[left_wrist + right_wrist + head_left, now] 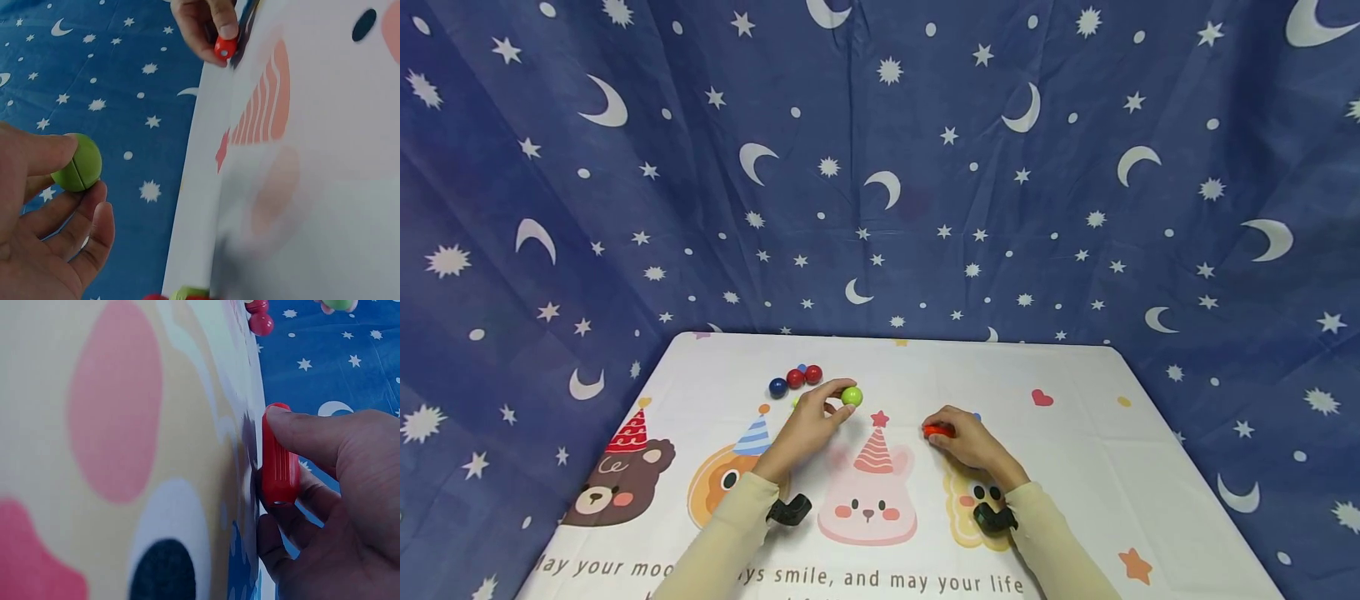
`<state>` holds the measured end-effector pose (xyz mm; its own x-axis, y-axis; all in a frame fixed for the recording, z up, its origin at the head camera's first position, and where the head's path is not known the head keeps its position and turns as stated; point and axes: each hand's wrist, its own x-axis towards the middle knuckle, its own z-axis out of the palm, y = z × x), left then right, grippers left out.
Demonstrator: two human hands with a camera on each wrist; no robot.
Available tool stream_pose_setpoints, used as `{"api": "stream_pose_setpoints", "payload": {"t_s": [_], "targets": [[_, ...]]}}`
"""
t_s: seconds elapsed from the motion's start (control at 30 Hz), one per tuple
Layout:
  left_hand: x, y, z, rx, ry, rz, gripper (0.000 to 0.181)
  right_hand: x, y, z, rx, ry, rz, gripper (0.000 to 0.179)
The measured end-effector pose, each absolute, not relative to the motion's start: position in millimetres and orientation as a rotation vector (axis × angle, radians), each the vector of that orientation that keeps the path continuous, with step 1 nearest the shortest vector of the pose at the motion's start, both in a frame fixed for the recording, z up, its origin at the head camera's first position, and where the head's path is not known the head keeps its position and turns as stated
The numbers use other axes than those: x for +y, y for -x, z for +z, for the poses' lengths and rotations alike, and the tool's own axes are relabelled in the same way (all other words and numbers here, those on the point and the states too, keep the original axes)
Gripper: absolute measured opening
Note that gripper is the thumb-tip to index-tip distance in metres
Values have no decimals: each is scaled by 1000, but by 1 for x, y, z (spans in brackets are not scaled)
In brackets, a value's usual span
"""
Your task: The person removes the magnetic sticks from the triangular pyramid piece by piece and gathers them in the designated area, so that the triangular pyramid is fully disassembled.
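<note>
My left hand [816, 412] pinches a small green ball [852, 397] between thumb and fingers, raised over the tablecloth. A thin dark seam runs round the ball [86, 164] in the left wrist view. Farther right, my right hand [966, 437] grips a short red plastic piece with ribbed sides [280, 456], low over the cloth. Its exact kind is unclear, and the fingers cover part of it. Beyond the left hand lie a dark blue ball [778, 387], a red ball [795, 378] and another red ball [813, 374].
A light blue thing [802, 367] shows partly behind the red balls. A yellow-green bit [796, 402] peeks out beside the left hand. The white tablecloth [1075, 467] carries printed animals and lettering. Behind the table hangs a blue star-and-moon curtain [917, 275].
</note>
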<state>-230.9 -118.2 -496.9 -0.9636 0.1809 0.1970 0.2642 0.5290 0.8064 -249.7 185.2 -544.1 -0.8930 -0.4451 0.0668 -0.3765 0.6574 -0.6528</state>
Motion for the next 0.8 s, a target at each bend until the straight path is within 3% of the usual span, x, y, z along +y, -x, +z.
{"api": "stream_pose_setpoints", "payload": {"t_s": [0.53, 0.8], "targets": [[-176, 219, -496, -2599, 316, -1403, 39, 185, 251, -542, 2755, 663, -1036, 21], [-202, 219, -503, -2582, 150, -1338, 41, 185, 249, -541, 2749, 678, -1034, 22]]}}
